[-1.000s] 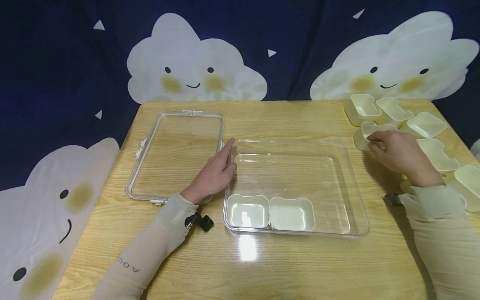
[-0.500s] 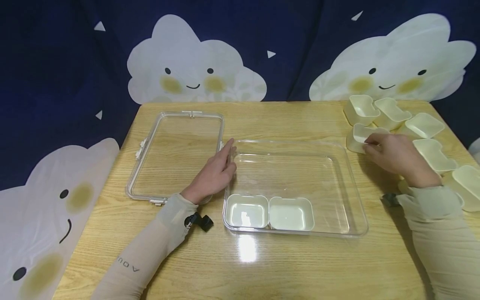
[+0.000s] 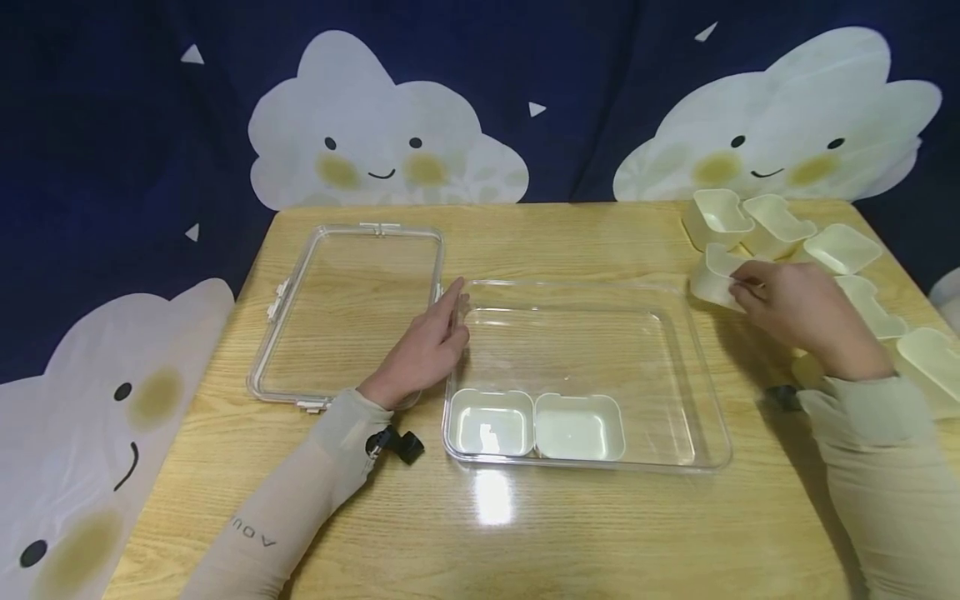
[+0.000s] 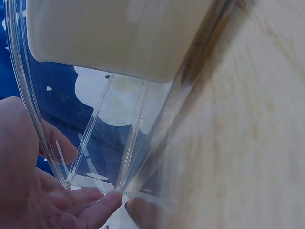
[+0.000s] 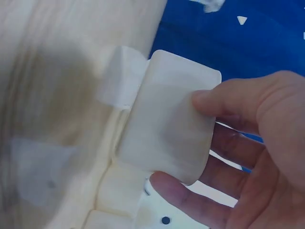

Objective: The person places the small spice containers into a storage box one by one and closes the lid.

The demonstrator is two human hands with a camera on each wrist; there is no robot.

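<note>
A clear rectangular plastic box (image 3: 577, 350) stands on the table, with two cream compartment cups (image 3: 492, 422) side by side along its near wall, at the left. My left hand (image 3: 420, 354) grips the box's left wall near the far corner; in the left wrist view the thumb (image 4: 62, 148) reaches over the rim and the fingers lie outside. Right of the box, my right hand (image 3: 806, 308) pinches a cream cup (image 3: 712, 279) by its wall. It is tilted and raised slightly. The right wrist view shows the thumb on one face of this cup (image 5: 167, 119).
Several more cream cups (image 3: 843, 248) with notched or curved rims stand in a group at the far right. A clear frame-like lid (image 3: 345, 317) with white clips lies left of the box. Behind the wooden table (image 3: 525, 542) hangs a dark blue cloud-print curtain (image 3: 577, 67).
The right hand has drawn the cream cup a little left, away from the other cups, and tipped it up. The left hand has stayed at the box wall.
</note>
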